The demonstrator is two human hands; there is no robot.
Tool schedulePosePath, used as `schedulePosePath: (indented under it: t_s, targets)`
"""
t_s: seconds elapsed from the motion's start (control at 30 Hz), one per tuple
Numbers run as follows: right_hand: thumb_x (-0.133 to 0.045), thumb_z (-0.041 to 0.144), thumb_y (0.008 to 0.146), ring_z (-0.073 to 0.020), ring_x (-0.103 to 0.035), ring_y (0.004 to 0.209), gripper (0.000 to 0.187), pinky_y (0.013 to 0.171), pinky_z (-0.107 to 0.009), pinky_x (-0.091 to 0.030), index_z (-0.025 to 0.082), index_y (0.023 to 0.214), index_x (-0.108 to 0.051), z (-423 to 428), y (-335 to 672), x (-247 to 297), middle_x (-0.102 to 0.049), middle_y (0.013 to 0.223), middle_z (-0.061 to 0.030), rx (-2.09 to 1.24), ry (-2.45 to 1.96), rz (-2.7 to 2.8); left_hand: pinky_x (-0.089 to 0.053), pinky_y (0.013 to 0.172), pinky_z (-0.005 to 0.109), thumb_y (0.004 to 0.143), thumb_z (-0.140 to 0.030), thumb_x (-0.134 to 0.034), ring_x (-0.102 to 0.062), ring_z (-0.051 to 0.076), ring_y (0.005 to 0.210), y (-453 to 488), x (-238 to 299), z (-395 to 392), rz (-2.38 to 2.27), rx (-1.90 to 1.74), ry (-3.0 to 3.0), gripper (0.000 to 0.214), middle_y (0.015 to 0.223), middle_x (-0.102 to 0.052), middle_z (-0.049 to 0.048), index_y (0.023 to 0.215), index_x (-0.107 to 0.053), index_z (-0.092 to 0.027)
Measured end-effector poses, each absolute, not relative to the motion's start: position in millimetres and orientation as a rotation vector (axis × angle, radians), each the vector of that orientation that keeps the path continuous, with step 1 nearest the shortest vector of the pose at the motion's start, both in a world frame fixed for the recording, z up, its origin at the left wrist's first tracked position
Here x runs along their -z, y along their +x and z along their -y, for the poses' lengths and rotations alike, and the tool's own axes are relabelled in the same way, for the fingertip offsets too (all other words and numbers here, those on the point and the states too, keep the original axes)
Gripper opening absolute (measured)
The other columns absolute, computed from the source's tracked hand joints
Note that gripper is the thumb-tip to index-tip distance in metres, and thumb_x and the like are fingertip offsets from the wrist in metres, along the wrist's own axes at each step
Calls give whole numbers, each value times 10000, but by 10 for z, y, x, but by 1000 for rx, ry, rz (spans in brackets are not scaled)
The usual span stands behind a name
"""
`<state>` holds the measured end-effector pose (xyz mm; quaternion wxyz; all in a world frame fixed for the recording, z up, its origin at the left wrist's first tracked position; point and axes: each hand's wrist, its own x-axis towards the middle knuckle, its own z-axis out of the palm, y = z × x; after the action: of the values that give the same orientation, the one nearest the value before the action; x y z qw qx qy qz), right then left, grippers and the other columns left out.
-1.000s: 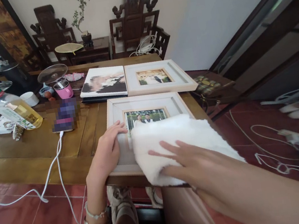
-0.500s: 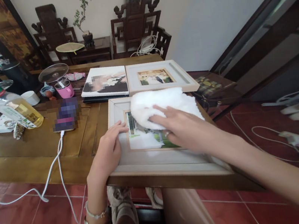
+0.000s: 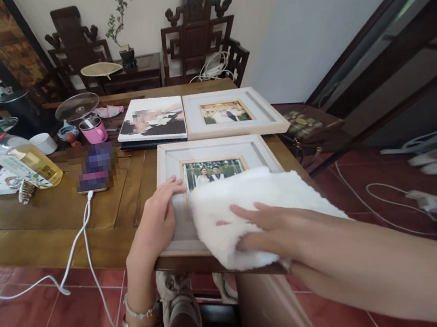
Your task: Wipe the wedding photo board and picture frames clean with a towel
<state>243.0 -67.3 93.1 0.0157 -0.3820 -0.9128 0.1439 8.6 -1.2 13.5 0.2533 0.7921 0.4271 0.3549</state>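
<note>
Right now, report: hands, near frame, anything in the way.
Left hand on left side of near picture frame; right hand on white cloth. Frame flat on table. Cloth covers frame's lower right.

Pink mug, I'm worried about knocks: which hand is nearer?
Left: left hand, on the picture frame, is right of the pink mug; right hand, on the white cloth, farther right.

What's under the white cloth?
The near picture frame is under the white cloth, with the right hand on top. The upper part of its photo shows; most of the photo's lower part is covered and can't be seen.
</note>
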Motion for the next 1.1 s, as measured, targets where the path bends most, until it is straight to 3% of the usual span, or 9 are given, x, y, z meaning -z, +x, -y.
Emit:
schedulePosePath:
  t_s: [0.1,0.17,0.3,0.47,0.73,0.93,1.0,1.1]
  targets:
    - [-399,-31,627,-256,-604,1126,634,859,-406,-547,303,1112,-632,651,2436,-936,-618,1262,-57,-474,-1257,2838,-345,1137,434,860,13,-347,-463,183,1324,89,-129,5,-1158,-970,2159,399,1306,-610,89,1097,-602,-182]
    - [-424,-19,641,-285,-582,1160,608,880,-434,-533,271,1135,-629,548,2401,-850,-577,1319,-97,-378,-1300,2836,-348,1133,436,862,10,-348,-462,184,1325,90,-132,6,-1169,-966,2161,396,1306,-608,97,1102,-599,-179]
    - [-443,-30,658,-321,-466,1285,603,978,-495,-457,214,1181,-618,247,2328,-677,-514,1383,-157,-180,-1355,2814,-351,1130,436,865,8,-344,-457,184,1329,87,-149,17,-1185,-954,2157,406,1325,-590,106,1130,-590,-177]
    - [-433,-39,696,-324,-447,1300,609,1063,-571,-329,152,1262,-549,-177,2327,-626,-501,1386,-199,69,-1445,2685,-360,1126,447,862,9,-345,-452,187,1334,86,-157,16,-1157,-967,2142,402,1311,-604,85,1099,-598,-194]
    - [-408,-84,660,-365,-334,1363,603,1048,-581,-338,138,1184,-607,-139,2244,-540,-497,1404,-154,37,-1256,2793,-363,1122,442,868,7,-341,-453,182,1333,91,-158,16,-1161,-973,2131,392,1298,-612,86,1097,-592,-188]
    - [-412,-66,594,-297,-592,1137,592,913,-440,-502,235,1032,-674,315,2310,-853,-662,1177,-85,-302,-1216,2871,-352,1129,431,864,16,-339,-446,175,1338,93,-153,23,-1168,-961,2141,406,1318,-599,89,1104,-595,-188]
    - [-408,-61,584,-286,-624,1088,591,861,-413,-535,261,1000,-678,400,2330,-909,-677,1151,-57,-368,-1195,2877,-353,1128,437,864,17,-338,-449,177,1335,94,-148,21,-1170,-964,2143,410,1314,-603,85,1103,-598,-192]
    - [-420,-50,598,-305,-586,1156,589,882,-443,-536,250,1036,-674,419,2342,-839,-637,1241,-88,-311,-1227,2857,-356,1126,437,862,15,-341,-454,179,1331,92,-141,19,-1168,-968,2147,413,1317,-600,86,1109,-598,-194]
